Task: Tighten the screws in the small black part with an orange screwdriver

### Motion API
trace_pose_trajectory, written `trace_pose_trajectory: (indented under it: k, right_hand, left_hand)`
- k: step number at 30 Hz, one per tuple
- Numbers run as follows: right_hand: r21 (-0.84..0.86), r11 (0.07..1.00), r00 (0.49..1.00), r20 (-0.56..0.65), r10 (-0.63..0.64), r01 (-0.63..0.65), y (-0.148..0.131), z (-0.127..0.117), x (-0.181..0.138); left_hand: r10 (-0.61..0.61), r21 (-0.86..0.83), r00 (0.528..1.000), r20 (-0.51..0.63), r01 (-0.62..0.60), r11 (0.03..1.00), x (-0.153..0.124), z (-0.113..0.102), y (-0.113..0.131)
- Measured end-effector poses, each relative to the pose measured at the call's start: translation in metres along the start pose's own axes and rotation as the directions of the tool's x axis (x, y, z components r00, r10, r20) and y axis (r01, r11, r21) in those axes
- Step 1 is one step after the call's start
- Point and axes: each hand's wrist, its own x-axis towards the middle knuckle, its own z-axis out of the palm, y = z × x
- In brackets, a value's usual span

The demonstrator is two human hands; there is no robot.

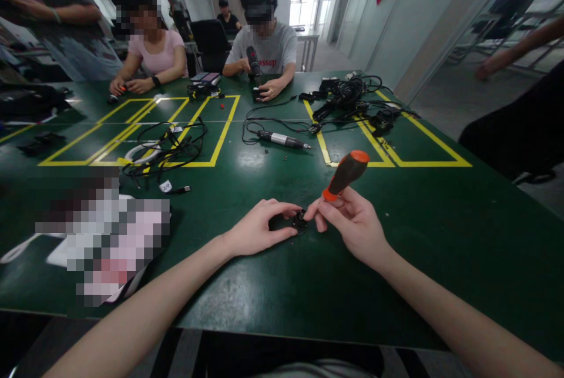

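On the green table [238, 290], a small black round part [299, 223] lies between the thumb and fingers of my left hand [259, 228]. A short upright piece stands out of its top; its exact kind is too small to make out. My right hand [355, 219] is closed around a screwdriver [348, 173] with a black and orange handle, which tilts up and to the right. The screwdriver's shaft is hidden by my fingers. My right fingertips are beside the black part, close to its top; whether they touch it I cannot tell.
Beyond my hands lies a pen-shaped electric screwdriver [282, 139] with a cord. Tangled black cables [348, 96] are at the back right, more cables [176, 146] at the left. A blurred-out flat item [127, 248] lies near my left forearm. Across the table, a person [264, 43] holds a power tool.
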Motion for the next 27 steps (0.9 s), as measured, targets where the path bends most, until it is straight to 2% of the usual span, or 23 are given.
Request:
trace_pose_trajectory:
  k: [4, 10, 17, 27]
  right_hand:
    - [-0.063, 0.998, 1.0, -0.008, 0.019, -0.02, -0.004, -0.0017, 0.0005]
    - [-0.008, 1.0, 1.0, 0.018, 0.008, -0.008, -0.0035, -0.0004, -0.002]
    - [-0.038, 0.999, 0.998, -0.055, 0.003, -0.006, -0.0042, 0.0013, -0.0013]
    - [-0.053, 0.998, 0.999, 0.034, 0.025, -0.023, -0.0059, -0.0018, -0.0002]
  left_hand:
    - [-0.017, 0.005, 1.0, -0.006, 0.017, 1.0, -0.0006, 0.0003, 0.0]
    - [-0.013, 0.02, 1.0, -0.01, 0.013, 1.0, -0.0004, 0.0006, -0.0002]
    - [-0.016, 0.024, 1.0, -0.002, 0.016, 1.0, -0.0001, 0.0002, -0.0007]
    - [-0.029, 0.027, 1.0, 0.005, 0.029, 0.999, -0.0007, -0.0004, 0.0003]
